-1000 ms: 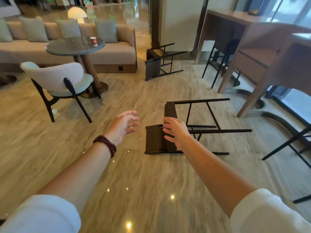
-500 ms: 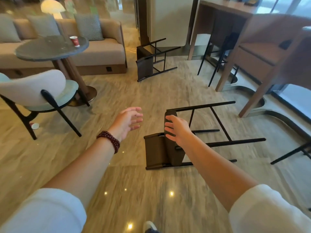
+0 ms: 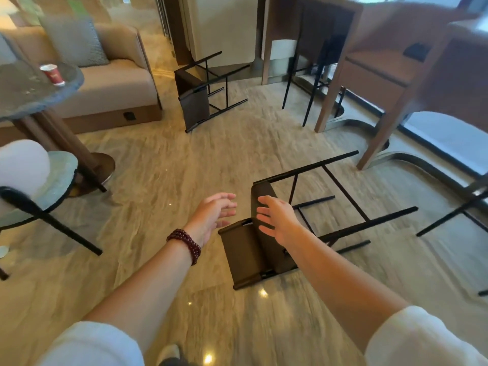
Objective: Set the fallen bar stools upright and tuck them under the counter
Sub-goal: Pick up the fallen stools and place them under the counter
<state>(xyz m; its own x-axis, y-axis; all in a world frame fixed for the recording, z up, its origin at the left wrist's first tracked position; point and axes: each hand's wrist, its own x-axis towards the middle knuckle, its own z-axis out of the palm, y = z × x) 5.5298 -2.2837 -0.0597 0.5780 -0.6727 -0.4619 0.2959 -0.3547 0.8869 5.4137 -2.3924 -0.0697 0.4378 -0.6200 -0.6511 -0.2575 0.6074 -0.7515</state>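
Head view, looking down at a polished stone floor (image 3: 158, 159) in a lounge. Two bare forearms in white sleeves reach forward.

The near stool (image 3: 245, 257) lies on its side in the middle of the floor, brown seat toward the person, black legs pointing right toward the counter (image 3: 377, 40). It is not upright and not under the counter. A far stool (image 3: 194, 107) also lies on its side, farther off, just left of the counter's end.

The left hand (image 3: 214, 215), with a dark red bead bracelet (image 3: 184, 245) at the wrist, hangs just left of the near stool's seat. Its fingers are straight and slightly spread, and it holds nothing. The right hand (image 3: 277, 220) is palm down over the seat's upper edge with its fingers fanned apart. I cannot tell whether it touches the seat.

Compared with half a second ago, both stools sit larger and closer in view. The hands have moved nearer to the seat and to each other, and the left hand, which was clear of the stool, now reaches the seat's edge.

At left, the sofa (image 3: 113, 83), the round table (image 3: 26, 88) with a red cup (image 3: 52, 74) and the pale chair (image 3: 39, 180) have slid toward the frame's edge. The lamp seen earlier is out of view. A shoe (image 3: 171, 355) shows at the bottom edge.
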